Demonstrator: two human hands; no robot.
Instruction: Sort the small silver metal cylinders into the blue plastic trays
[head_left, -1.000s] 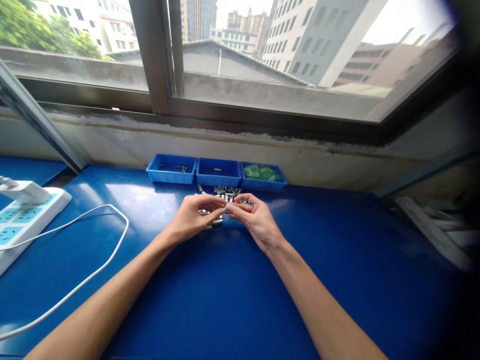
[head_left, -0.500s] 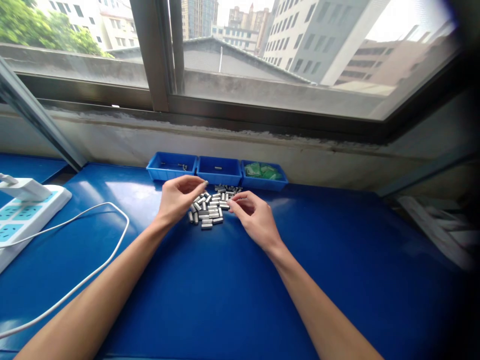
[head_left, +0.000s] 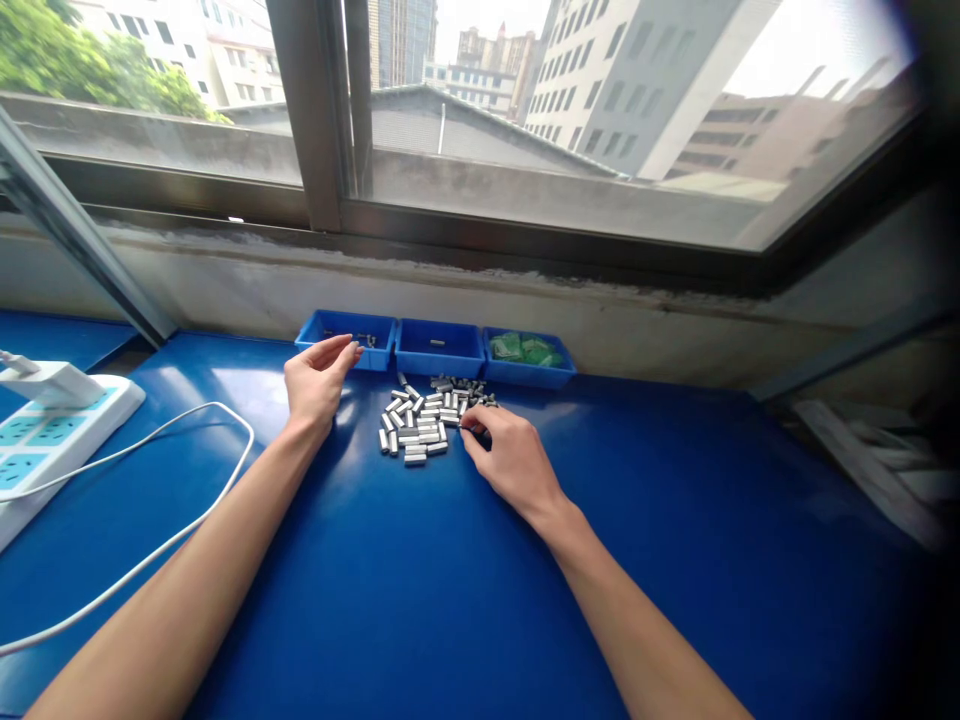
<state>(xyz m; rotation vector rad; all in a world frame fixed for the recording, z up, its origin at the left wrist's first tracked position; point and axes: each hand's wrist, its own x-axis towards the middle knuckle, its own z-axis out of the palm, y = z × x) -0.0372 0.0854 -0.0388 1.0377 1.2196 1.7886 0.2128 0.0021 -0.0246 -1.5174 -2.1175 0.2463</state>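
Note:
My left hand is at the front edge of the left blue bin, its thumb and fingertips pinched together. Whatever is in that pinch is too small to name. Small metal parts lie inside this bin. On the blue table, a loose pile of short silvery metal cylinders spreads between my hands. Darker small screw-like pieces lie at its back. At the pile's right edge my right hand is bent down with thumb and fingers closed; its fingertips hide what they hold, if anything.
The middle blue bin holds one small metal piece, and the right bin holds green packets. At left a white power strip and a white cable lie on the table. A window stands behind.
My left hand has moved left from above the pile to the left bin. My right hand has shifted slightly down at the pile's right edge.

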